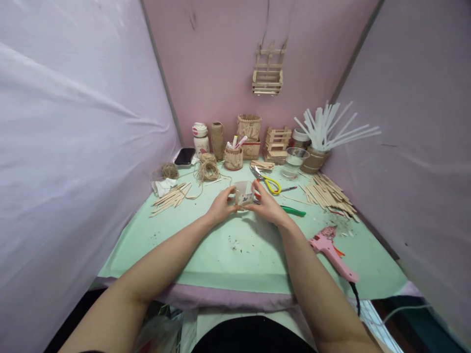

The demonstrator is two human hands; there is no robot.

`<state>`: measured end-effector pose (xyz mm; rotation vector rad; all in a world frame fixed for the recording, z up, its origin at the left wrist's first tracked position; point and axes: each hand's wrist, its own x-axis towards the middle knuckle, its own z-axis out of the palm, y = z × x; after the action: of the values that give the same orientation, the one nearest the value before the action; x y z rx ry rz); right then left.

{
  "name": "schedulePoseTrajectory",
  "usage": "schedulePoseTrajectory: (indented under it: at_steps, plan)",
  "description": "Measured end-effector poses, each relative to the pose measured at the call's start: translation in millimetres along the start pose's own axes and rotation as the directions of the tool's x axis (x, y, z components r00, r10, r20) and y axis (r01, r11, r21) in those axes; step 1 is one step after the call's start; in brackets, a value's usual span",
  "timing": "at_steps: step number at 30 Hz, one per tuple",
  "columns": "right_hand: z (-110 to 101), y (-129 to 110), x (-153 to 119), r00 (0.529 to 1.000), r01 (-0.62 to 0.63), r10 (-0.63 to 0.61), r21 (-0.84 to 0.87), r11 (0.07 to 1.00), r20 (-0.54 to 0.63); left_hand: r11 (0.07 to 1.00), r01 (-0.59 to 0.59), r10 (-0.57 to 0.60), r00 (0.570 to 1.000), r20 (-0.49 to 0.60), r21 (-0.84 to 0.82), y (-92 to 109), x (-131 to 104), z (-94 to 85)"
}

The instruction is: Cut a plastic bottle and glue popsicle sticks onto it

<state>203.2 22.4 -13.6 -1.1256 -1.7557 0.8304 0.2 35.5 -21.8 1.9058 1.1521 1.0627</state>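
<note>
Between my hands is a small translucent plastic cup [243,192] with a printed pattern low on its side. My left hand [221,206] grips it from the left, thumb toward me. Fingers of my right hand [268,206] are closed on its right side. Just beyond my right hand lie yellow-handled scissors [272,185] and a dark pen-like tool [288,189]. A green handle [293,211] sticks out from under my right wrist; the rest of that tool is mostly hidden.
A pink glue gun [334,256] lies at right, its cord over the edge. Wooden sticks lie in piles left [171,200] and right [329,193]. Behind are twine [208,169], a phone [184,157], a clear cup of water [294,164], and a pot [315,161] of glue sticks.
</note>
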Motion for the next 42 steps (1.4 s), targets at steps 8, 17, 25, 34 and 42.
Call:
schedulePoseTrajectory:
  at_steps: [8, 17, 25, 34, 42]
  plan:
    - [14.2, -4.4, 5.5, 0.988, -0.153, 0.149, 0.129, 0.98, 0.038, 0.981, -0.008, 0.009, 1.0, -0.007, 0.193, 2.2, -1.3, -1.8]
    - [20.2, 0.9, 4.7, 0.992, -0.112, 0.114, 0.049, 0.993, -0.048, 0.973, 0.188, -0.181, 0.982, -0.061, 0.132, 14.6, -7.9, 1.1]
    - [20.4, -5.1, 3.3, 0.99, -0.123, 0.124, 0.015, 0.992, -0.071, 0.949, 0.134, -0.12, 0.991, -0.064, 0.285, 14.7, -12.5, 0.0]
    - [21.0, -5.3, 3.4, 0.989, -0.122, 0.121, -0.008, 0.993, -0.083, 0.97, 0.079, -0.086, 0.996, 0.019, 0.232, 16.7, -15.4, -9.8]
    - [21.0, -12.3, 2.2, 0.986, -0.141, 0.138, -0.03, 0.99, -0.089, 0.961, 0.053, -0.033, 0.996, -0.079, 0.27, 20.4, -18.2, -4.8]
